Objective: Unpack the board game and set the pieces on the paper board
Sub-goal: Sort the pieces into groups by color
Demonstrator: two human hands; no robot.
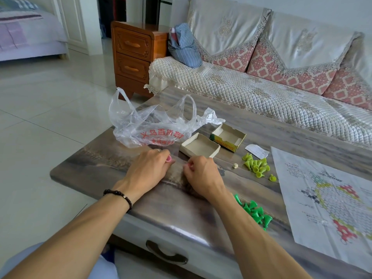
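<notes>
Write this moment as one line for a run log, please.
left hand: pinches pink piece | right hand: pinches pink piece | green pieces: piled on table | paper board: bare

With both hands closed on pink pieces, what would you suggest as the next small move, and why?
Probably set the pink pieces down as their own pile on the table: the left hand and right hand each pinch some, while the yellow-green pile and dark green pile are already sorted.

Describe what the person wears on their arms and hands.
Both forearms are bare, with no sleeves in view. The left wrist carries a bracelet of dark round beads with one pale bead. The left hand shows a thin ring on one finger. The right hand wears nothing visible.
</notes>
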